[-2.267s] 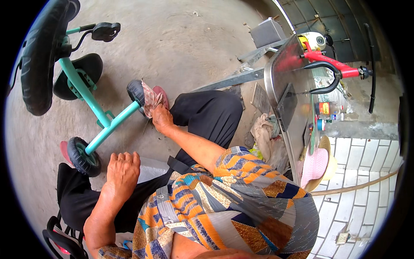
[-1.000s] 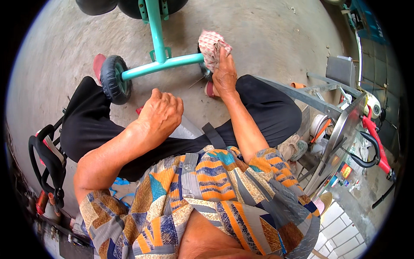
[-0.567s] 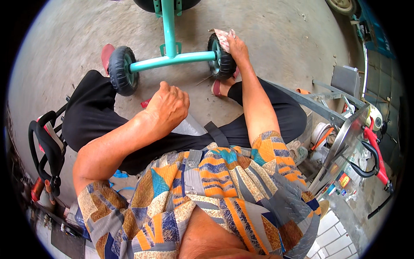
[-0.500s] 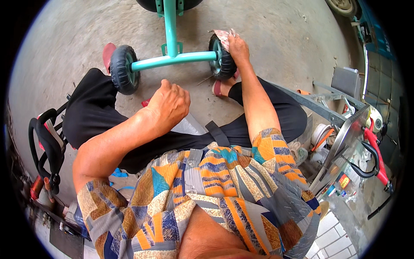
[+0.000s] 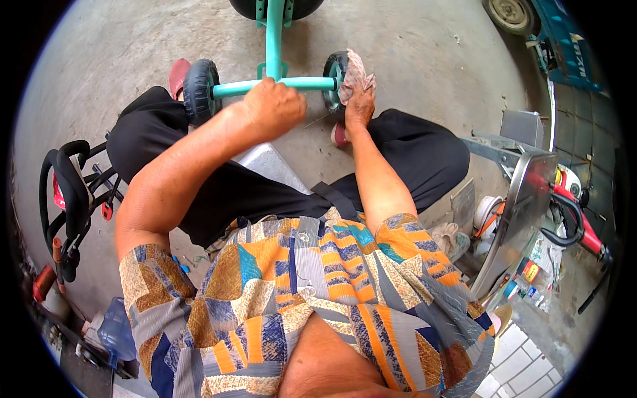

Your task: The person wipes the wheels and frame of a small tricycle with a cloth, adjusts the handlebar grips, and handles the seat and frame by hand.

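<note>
A teal tube frame (image 5: pixel 273 40) with a crossbar lies in front of me, a black treaded wheel at each end. My right hand (image 5: pixel 360 106) is closed on a crumpled pink-and-white rag (image 5: pixel 355 76), held at the outer face of the right wheel (image 5: pixel 334 69). My left hand (image 5: pixel 275 106) is curled into a fist in front of the crossbar (image 5: pixel 305 83); whether it touches the bar, and what its fingers hold, if anything, is hidden. The left wheel (image 5: pixel 198 91) stands farther left, beyond my forearm.
A larger black wheel (image 5: pixel 298 8) sits at the far edge. Left of me stands a black-handled frame (image 5: pixel 71 186), with a blue water jug (image 5: pixel 118 331) behind. To the right are a metal panel (image 5: pixel 521 212), a red-and-black handle (image 5: pixel 577 222) and a blue vehicle (image 5: pixel 570 50).
My left fist has moved up and slightly right, to the crossbar. The right hand has shifted with the rag from the wheel's tread to its outer side. The view has tilted somewhat.
</note>
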`<state>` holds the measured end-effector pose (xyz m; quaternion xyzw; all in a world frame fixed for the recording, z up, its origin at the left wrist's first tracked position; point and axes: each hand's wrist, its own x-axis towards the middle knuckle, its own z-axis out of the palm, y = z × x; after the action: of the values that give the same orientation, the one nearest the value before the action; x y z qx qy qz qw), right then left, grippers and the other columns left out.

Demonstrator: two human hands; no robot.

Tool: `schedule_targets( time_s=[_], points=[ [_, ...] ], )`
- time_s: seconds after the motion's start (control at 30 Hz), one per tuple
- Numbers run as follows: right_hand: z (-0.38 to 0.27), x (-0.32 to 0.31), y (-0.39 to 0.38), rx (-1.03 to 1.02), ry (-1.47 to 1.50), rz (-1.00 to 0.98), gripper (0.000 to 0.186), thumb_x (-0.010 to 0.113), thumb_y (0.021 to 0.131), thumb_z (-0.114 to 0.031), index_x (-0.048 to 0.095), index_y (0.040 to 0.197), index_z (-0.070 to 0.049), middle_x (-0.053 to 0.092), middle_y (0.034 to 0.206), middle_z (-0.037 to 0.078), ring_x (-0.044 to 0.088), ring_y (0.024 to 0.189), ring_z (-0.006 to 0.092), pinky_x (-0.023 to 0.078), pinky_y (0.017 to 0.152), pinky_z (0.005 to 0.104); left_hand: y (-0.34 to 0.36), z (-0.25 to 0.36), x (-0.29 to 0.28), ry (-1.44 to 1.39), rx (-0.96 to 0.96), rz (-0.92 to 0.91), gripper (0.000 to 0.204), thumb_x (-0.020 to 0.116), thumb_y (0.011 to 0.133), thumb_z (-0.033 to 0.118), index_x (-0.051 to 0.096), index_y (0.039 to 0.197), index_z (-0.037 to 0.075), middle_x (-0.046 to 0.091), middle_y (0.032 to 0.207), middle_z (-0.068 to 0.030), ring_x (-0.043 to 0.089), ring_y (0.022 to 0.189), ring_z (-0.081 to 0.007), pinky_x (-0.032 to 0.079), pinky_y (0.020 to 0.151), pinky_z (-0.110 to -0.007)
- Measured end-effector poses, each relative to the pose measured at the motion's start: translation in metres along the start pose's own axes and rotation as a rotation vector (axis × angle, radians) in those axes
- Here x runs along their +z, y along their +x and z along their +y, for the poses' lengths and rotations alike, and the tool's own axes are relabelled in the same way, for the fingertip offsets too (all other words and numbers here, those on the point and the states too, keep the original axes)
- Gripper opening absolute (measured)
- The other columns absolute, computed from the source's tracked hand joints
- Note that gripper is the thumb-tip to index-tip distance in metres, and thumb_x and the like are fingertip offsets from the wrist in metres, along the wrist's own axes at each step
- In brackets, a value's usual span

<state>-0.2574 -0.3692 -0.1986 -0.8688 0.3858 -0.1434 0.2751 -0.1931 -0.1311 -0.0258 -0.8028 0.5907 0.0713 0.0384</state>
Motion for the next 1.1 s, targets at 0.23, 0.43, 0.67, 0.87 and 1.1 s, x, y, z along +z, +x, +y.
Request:
schedule_targets(
  time_s=[0.23,0.43,0.67,0.87,1.1],
  points=[
    [0.048,0.030,-0.013,0.854,0.730,-0.035,0.049,0.044,0.092,-0.045,0.049,0.123,-0.008,0.061,0.094,0.016,0.057,0.074,0.0318,0.046,0.075,0.0501,0.003,-0.026,-0.028,-0.234,-0.190,0.046,0.032,0.071,0.079,0.015,0.057,0.104,0.002,0.065,0.089,-0.0141,0.065,0.083,-0.0307,0.051,0.072,-0.039],
    [0.019,0.009,-0.018,1.275,1.070,-0.081,0.051,0.033,0.095,-0.055,0.043,0.131,-0.020,0.051,0.121,0.014,0.056,0.097,0.0394,0.044,0.090,0.0626,0.000,-0.030,-0.025,-0.231,-0.181,0.158,0.013,0.062,0.079,0.013,0.060,0.088,0.003,0.065,0.079,-0.0128,0.066,0.078,-0.0298,0.051,0.066,-0.041],
    [0.069,0.044,-0.019,1.535,1.447,-0.274,0.084,0.023,0.089,-0.070,0.046,0.128,0.000,0.048,0.122,0.031,0.051,0.108,0.0516,0.042,0.094,0.0603,0.010,-0.021,-0.036,-0.145,-0.198,-0.124,0.034,0.070,0.076,0.013,0.053,0.104,0.002,0.061,0.090,-0.0116,0.061,0.088,-0.0266,0.046,0.080,-0.037],
    [0.092,0.068,-0.023,1.477,1.546,-0.375,0.093,0.019,0.082,-0.079,0.058,0.114,-0.001,0.059,0.109,0.024,0.057,0.101,0.0443,0.042,0.089,0.0521,0.018,-0.018,-0.035,-0.145,-0.169,-0.126,0.036,0.068,0.076,0.012,0.054,0.108,0.001,0.060,0.091,-0.0112,0.060,0.089,-0.0245,0.044,0.082,-0.035],
    [0.084,0.058,-0.021,1.449,1.359,-0.397,0.090,0.017,0.083,-0.078,0.059,0.107,-0.002,0.064,0.091,0.020,0.063,0.083,0.0388,0.050,0.070,0.0464,0.017,-0.024,-0.031,-0.086,-0.154,-0.084,0.027,0.062,0.077,0.005,0.055,0.102,0.000,0.059,0.084,-0.0094,0.061,0.080,-0.0222,0.045,0.072,-0.034]
  ],
)
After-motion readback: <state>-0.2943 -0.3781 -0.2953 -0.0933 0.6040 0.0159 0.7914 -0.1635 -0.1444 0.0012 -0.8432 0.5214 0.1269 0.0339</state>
